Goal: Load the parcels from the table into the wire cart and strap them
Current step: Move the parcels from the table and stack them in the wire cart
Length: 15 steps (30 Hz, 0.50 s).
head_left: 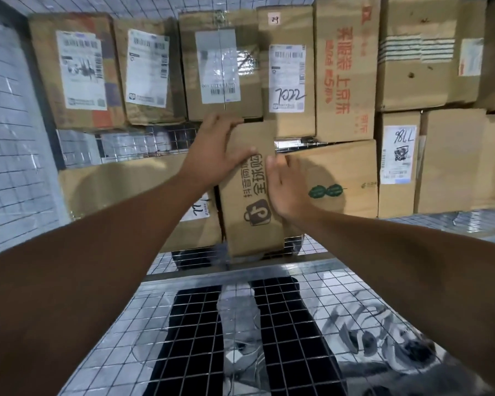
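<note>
A narrow brown parcel [250, 212] printed with a black bag logo stands on end inside the wire cart [200, 310], between two larger cardboard boxes. My left hand [216, 150] grips its top left corner, fingers curled over the upper edge. My right hand [286, 187] lies flat against its right side, fingers spread, also touching the box with green marks [335, 178]. Behind stands a row of several labelled parcels, one marked 7022 [287, 78].
The cart's near mesh wall runs across the bottom of the view, with dark trouser legs [292, 332] visible through it. A mesh side wall [9, 167] rises at the left. More boxes [440, 164] fill the right. A gap of bare mesh [120, 144] shows behind the left box.
</note>
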Motion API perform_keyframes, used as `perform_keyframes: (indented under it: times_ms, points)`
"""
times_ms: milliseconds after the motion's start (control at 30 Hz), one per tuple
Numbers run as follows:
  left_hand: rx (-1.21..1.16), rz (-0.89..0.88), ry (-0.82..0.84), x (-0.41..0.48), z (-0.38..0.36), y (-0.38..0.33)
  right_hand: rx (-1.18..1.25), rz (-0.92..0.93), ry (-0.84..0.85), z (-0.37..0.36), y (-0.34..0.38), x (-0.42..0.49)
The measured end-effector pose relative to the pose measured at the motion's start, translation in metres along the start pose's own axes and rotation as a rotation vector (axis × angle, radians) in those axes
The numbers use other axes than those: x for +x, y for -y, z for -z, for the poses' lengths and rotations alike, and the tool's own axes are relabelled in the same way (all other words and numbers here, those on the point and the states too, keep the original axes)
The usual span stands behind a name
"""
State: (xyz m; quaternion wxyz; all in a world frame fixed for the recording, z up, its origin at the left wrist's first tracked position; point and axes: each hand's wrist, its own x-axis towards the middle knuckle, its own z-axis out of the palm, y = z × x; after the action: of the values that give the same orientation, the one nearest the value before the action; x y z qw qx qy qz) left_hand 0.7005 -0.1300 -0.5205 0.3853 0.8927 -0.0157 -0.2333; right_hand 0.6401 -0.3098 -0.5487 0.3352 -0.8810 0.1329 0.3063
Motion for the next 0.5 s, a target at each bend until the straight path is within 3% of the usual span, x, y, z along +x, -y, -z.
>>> perform_keyframes:
  times_ms: [133,333,433,500]
  points:
    - [0.423,-0.217,-0.236,-0.008,-0.025,0.019,-0.341,0.172,-0.227,-0.012,0.001,0.001]
    - [0.748,-0.102,-0.14,0.004,-0.046,0.039,-0.598,0.224,-0.147,-0.023,-0.023,0.017]
    - [0.805,-0.057,-0.064,0.008,-0.048,0.041,-0.663,0.2,-0.15,-0.028,-0.023,0.018]
    - [0.805,0.0,0.003,0.005,-0.042,0.035,-0.674,0.148,-0.049,-0.022,-0.023,0.014]
